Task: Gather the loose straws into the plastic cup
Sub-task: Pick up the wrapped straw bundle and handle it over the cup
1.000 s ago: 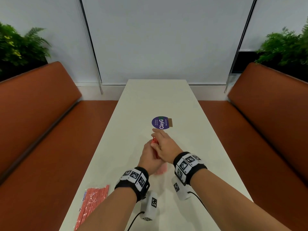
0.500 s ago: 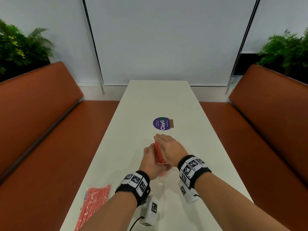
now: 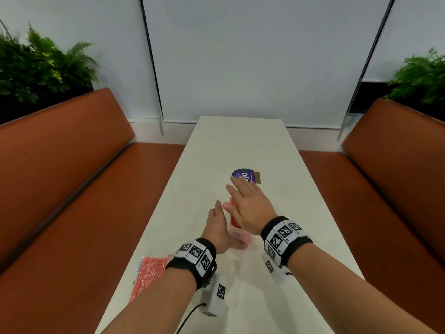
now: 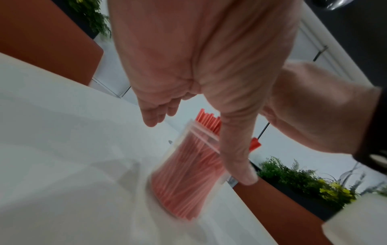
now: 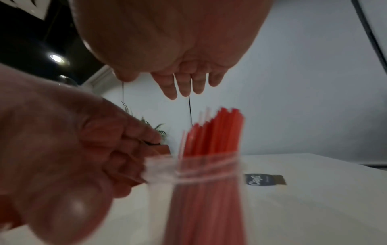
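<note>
A clear plastic cup (image 3: 238, 233) stands upright on the white table (image 3: 240, 145), packed with red straws (image 3: 231, 206). In the left wrist view the cup (image 4: 188, 179) sits just under my left thumb (image 4: 236, 157), and the other fingers (image 4: 155, 116) are spread away from it. My left hand (image 3: 220, 220) is open beside the cup's left side. My right hand (image 3: 243, 198) hovers flat and open over the straw tops, with its fingers (image 5: 184, 84) clear above the straws (image 5: 217, 132). Both wrist views are blurred by motion.
A clear packet of more red straws (image 3: 149, 271) lies at the table's near left edge. A round purple sticker (image 3: 243, 175) is stuck on the table beyond my hands. Orange benches (image 3: 72, 189) run along both long sides.
My right hand has let go of the straws and lifted flat above them. My left hand has opened from its grip round the cup. The straws now stand in the cup by themselves.
</note>
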The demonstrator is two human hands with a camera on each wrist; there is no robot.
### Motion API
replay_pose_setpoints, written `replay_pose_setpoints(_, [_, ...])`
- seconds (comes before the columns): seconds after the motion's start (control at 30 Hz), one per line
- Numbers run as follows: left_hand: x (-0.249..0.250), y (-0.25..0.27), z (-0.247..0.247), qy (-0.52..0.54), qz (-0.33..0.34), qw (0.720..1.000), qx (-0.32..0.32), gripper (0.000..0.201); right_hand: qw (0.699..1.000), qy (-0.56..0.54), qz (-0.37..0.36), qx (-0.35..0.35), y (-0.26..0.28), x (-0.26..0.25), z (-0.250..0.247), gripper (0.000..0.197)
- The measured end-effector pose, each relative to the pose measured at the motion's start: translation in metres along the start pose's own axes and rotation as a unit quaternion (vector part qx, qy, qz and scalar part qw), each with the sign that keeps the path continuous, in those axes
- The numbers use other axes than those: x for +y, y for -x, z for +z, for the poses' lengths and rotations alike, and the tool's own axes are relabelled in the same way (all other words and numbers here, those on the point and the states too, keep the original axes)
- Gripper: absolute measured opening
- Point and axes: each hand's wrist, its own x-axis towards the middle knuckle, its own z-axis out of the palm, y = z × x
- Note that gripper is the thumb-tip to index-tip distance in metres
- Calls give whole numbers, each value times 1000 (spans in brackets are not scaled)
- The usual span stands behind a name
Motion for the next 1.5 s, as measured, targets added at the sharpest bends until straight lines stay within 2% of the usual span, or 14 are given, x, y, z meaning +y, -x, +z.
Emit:
replay_pose_setpoints(0.13, [-14,23,-22,-30,-39,998,25,139,994,-10,-48,95,-3,-35,-3,43])
replay_pose_setpoints(0.2, [-21,37,-33,-53,-56,996,42,131,992,-23,-68,101,-1,-59,-3,28])
replay_pose_setpoints(0.33, [-40,62,-53,-111,-123,983,77,102,994,-97,-22,-37,8,-104,10,30])
replay_pose_setpoints(0.47, [-67,84,-65,-184,-219,952,106,61,964,-169,81,-189,22,-144,20,34])
replay_pose_setpoints(0.6, [-95,100,-63,-245,-312,914,84,70,940,-164,92,-283,35,-170,27,22])
replay_pose_setpoints(0.67, [-103,110,-60,-276,-331,901,53,75,932,-171,97,-305,42,-179,33,30])
replay_pose_setpoints(0.77, [-108,118,-55,-300,-324,896,37,65,925,-183,102,-318,46,-184,42,17])
replay_pose_setpoints(0.87, [-107,123,-52,-266,-308,913,19,56,902,-262,158,-305,48,-185,59,26])
replay_pose_setpoints(0.93, [-107,123,-51,-233,-293,927,16,58,857,-350,228,-302,48,-182,72,26])
replay_pose_setpoints(1.0, [-102,125,-51,-215,-286,934,9,49,810,-427,266,-303,51,-178,79,12])
replay_pose_setpoints(1.07, [-98,126,-50,-183,-276,943,3,33,778,-482,291,-280,53,-175,80,28])
replay_pose_setpoints(1.23, [-84,128,-45,-15,-252,967,39,26,748,-546,301,-226,62,-161,63,12])
replay_pose_setpoints(1.37, [-62,128,-40,132,-212,967,39,24,731,-575,282,-236,72,-147,44,23])
replay_pose_setpoints(1.5, [-35,125,-34,246,-156,956,23,25,739,-575,258,-237,82,-139,28,41])
